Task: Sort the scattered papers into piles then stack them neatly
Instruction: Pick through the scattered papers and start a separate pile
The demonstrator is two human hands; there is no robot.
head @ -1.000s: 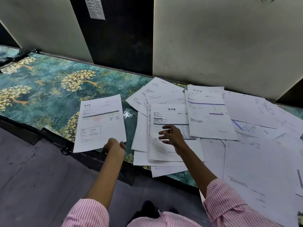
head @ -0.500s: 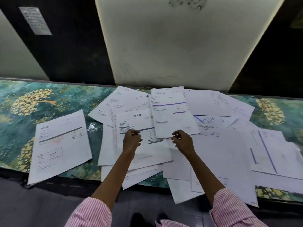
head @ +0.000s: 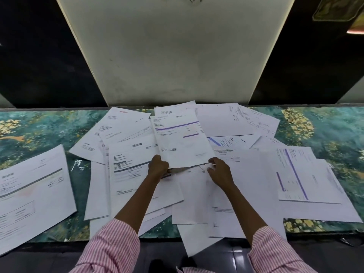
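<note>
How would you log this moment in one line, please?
phase: sorting | left hand: grips purple-barred sheet | right hand: grips same sheet | apart: grey-barred sheet, far left

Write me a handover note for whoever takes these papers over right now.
The left hand and right hand each grip a near corner of the purple-striped sheet, its near edge raised off the scattered heap.
A grey-striped sheet lies alone at the left of the table.
Done: at most one pile started.
Left: place the held sheet, sort the heap, stack neatly.
</note>
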